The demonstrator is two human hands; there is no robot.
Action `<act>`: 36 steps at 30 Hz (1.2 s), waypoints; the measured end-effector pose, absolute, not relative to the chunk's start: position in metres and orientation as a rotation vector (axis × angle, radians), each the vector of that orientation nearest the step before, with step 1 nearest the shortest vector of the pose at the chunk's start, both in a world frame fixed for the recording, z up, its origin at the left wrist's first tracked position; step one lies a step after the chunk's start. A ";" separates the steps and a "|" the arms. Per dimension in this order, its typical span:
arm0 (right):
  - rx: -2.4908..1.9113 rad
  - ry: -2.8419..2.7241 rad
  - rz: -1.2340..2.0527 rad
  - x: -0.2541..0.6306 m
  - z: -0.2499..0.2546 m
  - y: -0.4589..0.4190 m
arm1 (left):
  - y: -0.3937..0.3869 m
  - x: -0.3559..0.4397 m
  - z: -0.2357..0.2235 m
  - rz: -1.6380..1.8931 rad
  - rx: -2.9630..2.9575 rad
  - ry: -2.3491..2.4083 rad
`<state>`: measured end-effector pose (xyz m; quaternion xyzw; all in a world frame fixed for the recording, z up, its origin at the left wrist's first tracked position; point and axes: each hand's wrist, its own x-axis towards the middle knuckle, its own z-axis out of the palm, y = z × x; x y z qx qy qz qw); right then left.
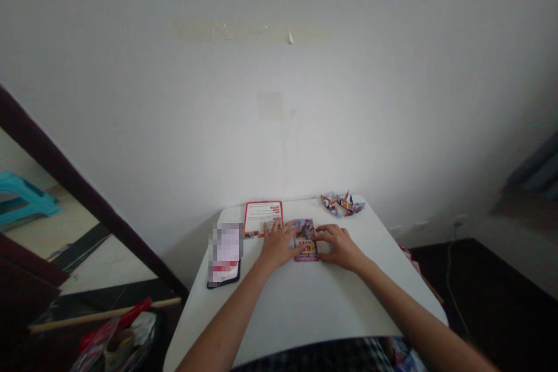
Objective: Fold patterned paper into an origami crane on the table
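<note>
A small printed card (306, 244) with a colourful picture on top and a yellow band lies flat on the white table (300, 302). My left hand (278, 247) rests at its left edge, fingers spread, thumb and forefinger touching the card. Some of its fingertips overlap the lower right of a red-bordered leaflet (257, 216), which carries lines of print. From the other side, my right hand (342, 247) has its thumb and fingertips apart against the card's right edge. Neither hand is closed round it. Crumpled, torn colourful wrappers (342, 204) lie beyond my right hand.
A phone (224, 256), its screen blurred out, lies at the table's left side. The wall (300, 145) stands right behind the table. On the floor at left are a bin (117, 349) with rubbish and a wooden stick (108, 315). A cable (451, 279) hangs at right.
</note>
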<state>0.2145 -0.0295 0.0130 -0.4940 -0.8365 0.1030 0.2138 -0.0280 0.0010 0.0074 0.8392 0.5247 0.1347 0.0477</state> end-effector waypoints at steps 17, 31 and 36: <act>-1.264 -2.333 0.319 0.221 0.013 -0.020 | 0.000 -0.030 0.001 0.452 2.574 1.565; -1.266 -2.418 0.104 0.217 0.007 0.006 | 0.005 -0.031 0.004 0.619 2.510 1.635; -1.300 -2.370 0.028 0.222 0.006 0.002 | 0.002 -0.031 0.008 0.594 2.517 1.547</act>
